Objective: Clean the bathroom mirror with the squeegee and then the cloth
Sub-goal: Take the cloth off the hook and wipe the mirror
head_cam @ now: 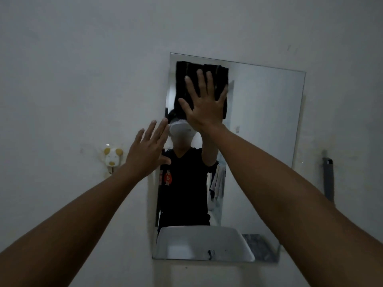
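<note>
A frameless rectangular mirror point(265, 121) hangs on the white wall. My right hand point(204, 106) presses a black cloth point(186, 75) flat against the mirror's upper left part, with the fingers spread over the cloth. My left hand point(147, 152) is open with its fingers apart at the mirror's left edge and holds nothing. A grey handled tool point(329, 179), possibly the squeegee, hangs on the wall to the right of the mirror.
A small animal-shaped wall hook point(112, 157) sits left of the mirror, just below my left hand. The mirror reflects a person in a black shirt and a white basin point(203, 243) at its bottom. Bare wall surrounds the mirror.
</note>
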